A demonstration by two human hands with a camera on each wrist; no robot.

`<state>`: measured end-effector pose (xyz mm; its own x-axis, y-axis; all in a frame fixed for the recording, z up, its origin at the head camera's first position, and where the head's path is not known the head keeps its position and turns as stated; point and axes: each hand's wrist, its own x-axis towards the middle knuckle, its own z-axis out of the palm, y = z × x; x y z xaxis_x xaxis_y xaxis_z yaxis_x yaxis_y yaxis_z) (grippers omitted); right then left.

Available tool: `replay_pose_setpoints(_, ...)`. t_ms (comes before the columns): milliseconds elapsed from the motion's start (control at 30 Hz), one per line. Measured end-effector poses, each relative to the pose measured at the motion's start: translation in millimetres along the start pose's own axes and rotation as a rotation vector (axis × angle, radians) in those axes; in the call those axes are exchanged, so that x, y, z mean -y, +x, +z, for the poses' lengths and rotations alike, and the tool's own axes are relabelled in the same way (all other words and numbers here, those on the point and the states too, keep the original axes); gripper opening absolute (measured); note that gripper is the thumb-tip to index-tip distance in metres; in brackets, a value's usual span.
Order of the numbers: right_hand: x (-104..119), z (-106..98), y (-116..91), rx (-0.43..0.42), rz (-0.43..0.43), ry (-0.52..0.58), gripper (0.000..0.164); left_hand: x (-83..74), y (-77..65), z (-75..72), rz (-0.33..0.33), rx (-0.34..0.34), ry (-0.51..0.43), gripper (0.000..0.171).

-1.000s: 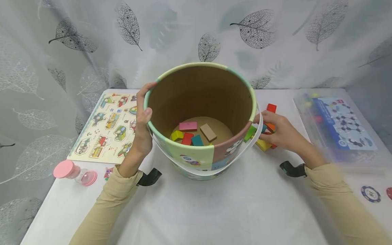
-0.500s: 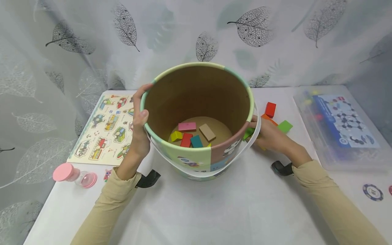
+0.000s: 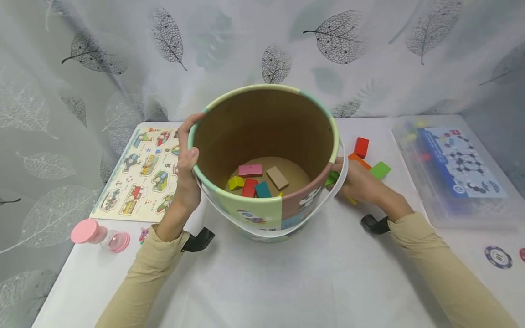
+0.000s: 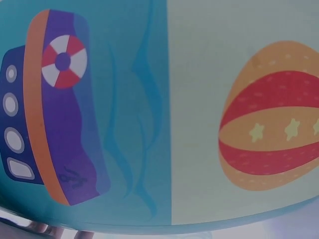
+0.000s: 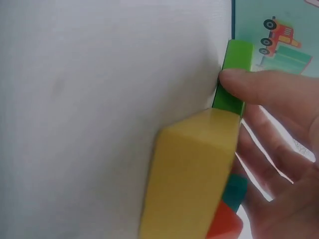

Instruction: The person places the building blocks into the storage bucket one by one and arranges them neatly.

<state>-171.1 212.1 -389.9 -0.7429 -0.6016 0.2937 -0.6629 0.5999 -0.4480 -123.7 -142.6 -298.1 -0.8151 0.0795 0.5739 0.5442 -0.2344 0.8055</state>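
A large round bucket (image 3: pixel 258 209) with a white handle stands mid-table, its mouth facing me. Inside lie several toy blocks, among them a pink block (image 3: pixel 250 170), a beige block (image 3: pixel 277 177) and a teal block (image 3: pixel 263 189). My left hand (image 3: pixel 187 177) grips the rim at the left, thumb on the near edge; the left wrist view is filled by the bucket's printed side (image 4: pixel 134 124). Beside the bucket's right side, my right hand (image 3: pixel 362 182) pinches a green block (image 5: pixel 234 69), thumb on its face. A yellow block (image 5: pixel 189 174) lies close under that hand, partly hiding teal and red blocks.
Behind the right hand lie a red block (image 3: pixel 361 147), an orange block (image 3: pixel 359 161) and another green block (image 3: pixel 380 170). A clear plastic box (image 3: pixel 459 168) is at the right, with poker chips nearer. A puzzle board (image 3: pixel 139 177) and pink hourglass (image 3: pixel 100 234) are at the left.
My right hand has moved left toward the bucket's side and onto the green block, uncovering the other green block behind it. The left hand keeps its grip on the rim.
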Motion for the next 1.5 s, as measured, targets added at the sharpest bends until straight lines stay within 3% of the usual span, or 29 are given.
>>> replay_pose_setpoints(233,8,-20,-3,-0.134,0.035,0.015,0.035,0.3,0.7,1.5,0.006,0.005,0.003,0.065)
replay_pose_setpoints(433,15,-68,-7,-0.252,0.096,-0.053,0.042,-0.1,0.0,0.7,0.003,0.002,0.016,0.065)
replay_pose_setpoints(600,34,-113,-10,-0.371,0.164,-0.118,0.051,-0.2,-1.0,-0.6,0.002,-0.004,0.031,0.066)
replay_pose_setpoints(767,57,-141,-5,-0.463,0.071,-0.059,0.054,0.5,-2.8,-3.3,0.01,-0.004,0.036,0.066)
replay_pose_setpoints(933,92,-149,9,-0.457,0.017,-0.005,0.055,0.9,-3.4,-5.0,0.009,-0.013,0.044,0.065)
replay_pose_setpoints(1133,126,-144,34,-0.384,-0.088,0.111,0.056,2.4,-1.3,-3.7,0.008,-0.007,0.031,0.064)
replay_pose_setpoints(1267,138,-136,50,-0.345,-0.148,0.189,0.052,3.9,-0.2,-2.3,0.012,-0.003,0.013,0.064)
replay_pose_setpoints(1500,150,-128,63,-0.319,-0.193,0.16,0.047,3.1,-0.3,-0.9,0.016,0.002,0.013,0.064)
